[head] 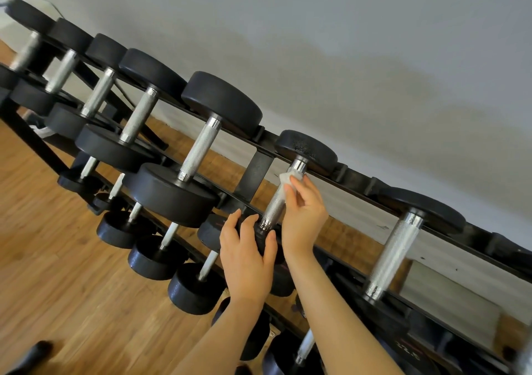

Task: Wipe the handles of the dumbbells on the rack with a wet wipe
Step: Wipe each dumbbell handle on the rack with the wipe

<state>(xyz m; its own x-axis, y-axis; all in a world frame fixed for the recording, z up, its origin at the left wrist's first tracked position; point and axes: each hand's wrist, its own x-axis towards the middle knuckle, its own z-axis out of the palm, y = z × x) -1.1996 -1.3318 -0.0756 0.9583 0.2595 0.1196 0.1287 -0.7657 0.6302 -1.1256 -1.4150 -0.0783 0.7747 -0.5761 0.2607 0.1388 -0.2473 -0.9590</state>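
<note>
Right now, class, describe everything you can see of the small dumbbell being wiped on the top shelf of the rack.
The small dumbbell with round black heads and a knurled silver metal handle lies across the black metal rack's top rails, tilted in the frame. Its far head sits near the grey wall. The left hand grips the near head. The right hand presses a crumpled white wet wipe against the handle's upper end, beside its polished collar.

Black dumbbells (pixel 221 102) with knurled silver handles (pixel 198 147), white wipe (pixel 289 181), brown wood-grain floor (pixel 57 259).
</note>
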